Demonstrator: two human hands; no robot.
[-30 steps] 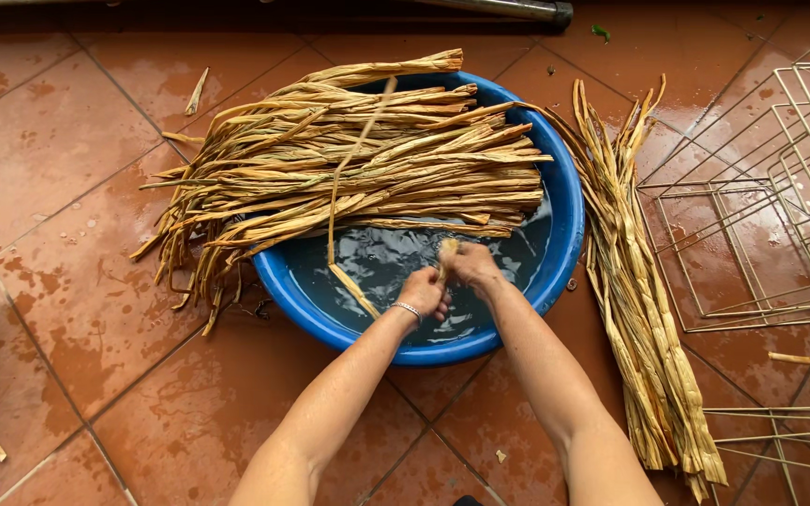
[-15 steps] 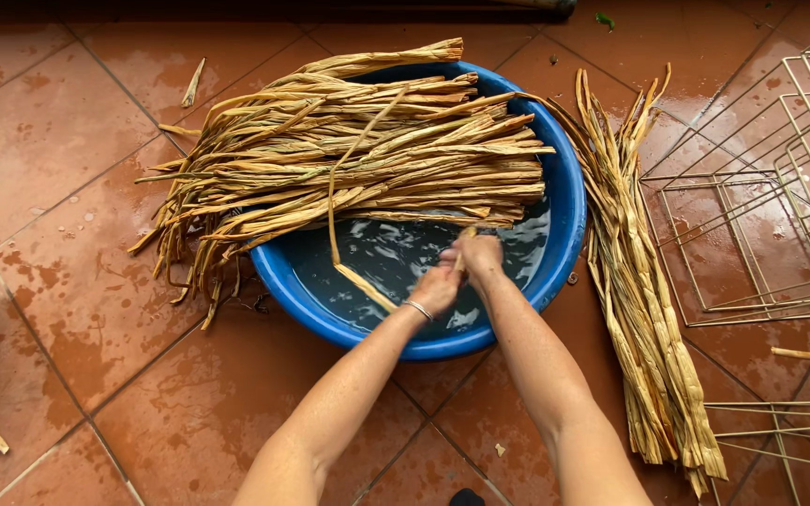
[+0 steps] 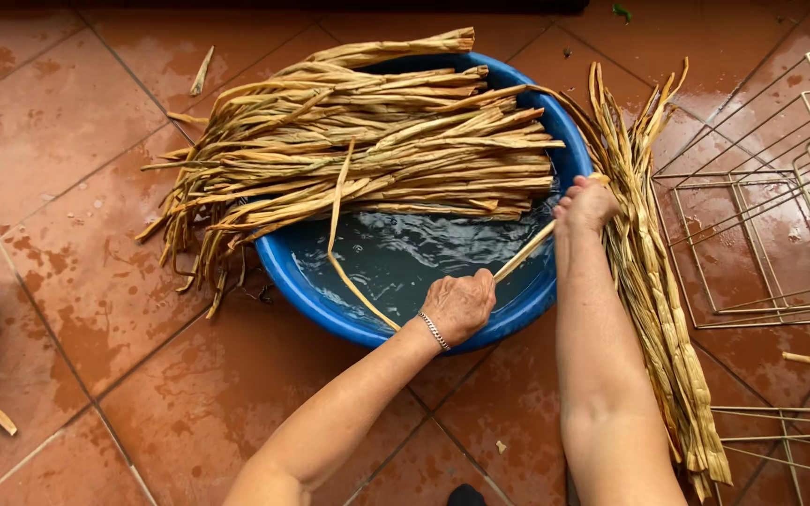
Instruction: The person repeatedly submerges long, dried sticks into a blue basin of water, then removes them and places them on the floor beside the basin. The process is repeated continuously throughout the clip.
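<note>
Open water on the near side of the blue basin (image 3: 302, 281), room there to dip in; the leaf pile (image 3: 367, 141) blocks its far half, leaf bundle (image 3: 653, 281) and wire frames (image 3: 771, 215) crowding right.

Soft, even daylight, bright overall; no single source evident. Shadows faint and short, just a thin dark band under the round blue plastic basin (image 3: 316, 290) at 7 o'clock. Pale sheen on the wet terracotta floor tiles (image 3: 77, 122), strongest at 2 to 3 o'clock. Dark rippled water (image 3: 405, 258) carries broken white reflections. Focus sharp throughout; slight stretching toward the corners.
</note>
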